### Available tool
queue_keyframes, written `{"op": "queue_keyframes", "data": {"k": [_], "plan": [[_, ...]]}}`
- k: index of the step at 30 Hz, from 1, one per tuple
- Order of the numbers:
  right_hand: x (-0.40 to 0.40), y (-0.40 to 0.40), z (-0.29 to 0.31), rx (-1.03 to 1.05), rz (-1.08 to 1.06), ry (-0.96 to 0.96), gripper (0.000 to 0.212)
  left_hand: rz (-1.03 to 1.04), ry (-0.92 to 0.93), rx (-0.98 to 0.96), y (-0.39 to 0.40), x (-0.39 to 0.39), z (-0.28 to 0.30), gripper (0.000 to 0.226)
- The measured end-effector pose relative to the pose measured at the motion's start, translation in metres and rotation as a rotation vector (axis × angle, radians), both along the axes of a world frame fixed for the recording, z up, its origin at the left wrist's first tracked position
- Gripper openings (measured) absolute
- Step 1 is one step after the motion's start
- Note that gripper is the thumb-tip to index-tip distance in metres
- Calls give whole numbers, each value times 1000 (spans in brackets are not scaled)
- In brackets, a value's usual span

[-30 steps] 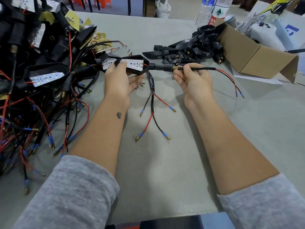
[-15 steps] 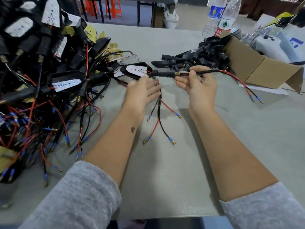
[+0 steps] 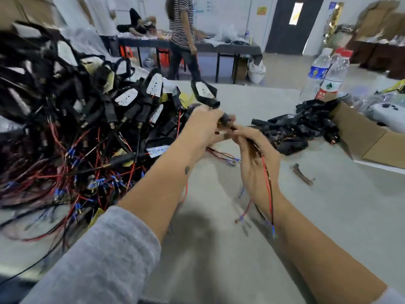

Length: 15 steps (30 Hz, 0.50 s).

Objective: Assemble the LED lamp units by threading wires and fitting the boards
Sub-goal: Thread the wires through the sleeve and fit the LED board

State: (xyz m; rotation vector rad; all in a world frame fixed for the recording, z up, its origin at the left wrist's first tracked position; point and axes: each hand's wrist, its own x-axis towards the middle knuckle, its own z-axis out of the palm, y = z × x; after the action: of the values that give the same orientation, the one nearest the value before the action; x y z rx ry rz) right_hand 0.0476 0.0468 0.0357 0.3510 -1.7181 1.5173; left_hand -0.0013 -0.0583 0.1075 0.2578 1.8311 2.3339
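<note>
Lamp unit [image 3: 205, 92] lifted off the table [image 3: 328, 205] since a second ago, left hand [image 3: 202, 123] gripping its stem, right hand [image 3: 254, 163] pinching the wires [image 3: 266, 178] (blurred), so threading looks near done

Just one head-mounted wide-angle view, looking forward and slightly down across the table [image 3: 317, 205], close over both forearms, workshop room visible behind.

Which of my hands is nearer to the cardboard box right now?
Right. The right hand holds wires just left of the cardboard box; the left hand grips the lamp unit farther left, beside the wire pile.
</note>
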Motion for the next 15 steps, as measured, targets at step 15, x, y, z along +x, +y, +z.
{"op": "queue_keyframes", "data": {"k": [15], "plan": [[-44,-136,63,831,127,33,50,461,317,-1108,-168,-42,65,11]]}}
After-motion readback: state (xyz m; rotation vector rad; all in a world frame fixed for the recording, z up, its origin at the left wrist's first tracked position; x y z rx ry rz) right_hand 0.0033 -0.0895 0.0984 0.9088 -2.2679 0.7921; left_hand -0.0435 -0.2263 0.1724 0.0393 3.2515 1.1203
